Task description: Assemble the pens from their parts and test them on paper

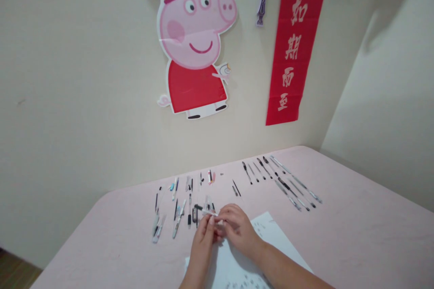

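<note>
My left hand (204, 231) and my right hand (238, 227) meet over the near middle of the table, fingers closed in a pinch. Between their fingertips is a slim pen (207, 212) with a pale barrel and a dark end pointing left; the fingers cover its right end. Beneath my hands lies a white sheet of paper (281, 239) with small dark marks. Just beyond my left hand are pen parts, among them a black pen cap (194, 215) and a pen with a black grip (189, 216).
The table has a pink cover (356, 230). Several taken-apart pens and white pen barrels (179, 219) lie to the left. At the right back, several black and clear pens (266, 167) are in slanted rows. A pig cutout (196, 86) and a red banner (291, 54) hang on the wall.
</note>
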Demonstrator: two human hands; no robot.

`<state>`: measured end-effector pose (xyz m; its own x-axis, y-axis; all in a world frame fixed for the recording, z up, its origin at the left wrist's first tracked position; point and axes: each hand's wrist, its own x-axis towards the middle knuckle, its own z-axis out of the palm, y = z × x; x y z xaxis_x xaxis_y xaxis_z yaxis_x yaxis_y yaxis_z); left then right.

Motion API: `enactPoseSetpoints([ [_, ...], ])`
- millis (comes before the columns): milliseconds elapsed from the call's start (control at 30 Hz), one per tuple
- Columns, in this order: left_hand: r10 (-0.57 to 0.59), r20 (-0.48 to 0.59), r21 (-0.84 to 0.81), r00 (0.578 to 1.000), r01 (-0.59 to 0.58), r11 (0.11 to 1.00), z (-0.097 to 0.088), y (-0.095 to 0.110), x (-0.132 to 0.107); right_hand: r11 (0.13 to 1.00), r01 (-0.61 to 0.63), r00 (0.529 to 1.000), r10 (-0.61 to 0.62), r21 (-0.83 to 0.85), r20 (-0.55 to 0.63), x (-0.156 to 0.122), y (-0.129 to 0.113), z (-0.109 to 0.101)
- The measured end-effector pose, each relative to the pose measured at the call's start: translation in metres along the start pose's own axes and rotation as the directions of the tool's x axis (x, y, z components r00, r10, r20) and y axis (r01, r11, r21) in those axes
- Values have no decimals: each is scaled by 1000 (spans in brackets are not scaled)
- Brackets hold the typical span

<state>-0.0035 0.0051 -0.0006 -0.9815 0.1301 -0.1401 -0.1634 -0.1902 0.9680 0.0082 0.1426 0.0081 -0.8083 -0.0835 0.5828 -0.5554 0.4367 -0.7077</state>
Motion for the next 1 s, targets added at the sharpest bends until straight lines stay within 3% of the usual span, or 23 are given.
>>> enactPoseSetpoints([
  [133, -67, -66, -175, 996, 55, 983, 0, 3, -1, 992, 23, 998, -30, 122, 50, -2, -8, 6],
  [267, -39, -42, -193, 998, 30, 981, -2, 1, 1, 997, -3, 1000, 1, 82, 18, -3, 1, 8],
  [400, -5, -102, -117, 995, -7, 993, -2, 3, -1, 984, -107, 993, 98, -141, -69, 0, 19, 6],
  [567, 63, -95, 84, 994, -55, 995, 0, 7, -4, 866, -113, 986, 158, -488, 51, 4, 29, 10],
  [667, 93, -63, 175, 994, -80, 981, -2, 6, -3, 802, -92, 982, 171, -591, 79, 11, 33, 11],
  [767, 98, -48, 222, 994, -85, 971, -4, 3, -2, 765, -168, 981, 189, -622, -33, 23, 45, 1],
  [900, 94, -3, 233, 996, -91, 968, -5, 0, -3, 677, -414, 910, 333, -609, -248, 32, 68, -22],
  [1000, 95, 26, 232, 995, -98, 968, -5, -1, -4, 643, -495, 867, 410, -585, -284, 28, 77, -32],
])
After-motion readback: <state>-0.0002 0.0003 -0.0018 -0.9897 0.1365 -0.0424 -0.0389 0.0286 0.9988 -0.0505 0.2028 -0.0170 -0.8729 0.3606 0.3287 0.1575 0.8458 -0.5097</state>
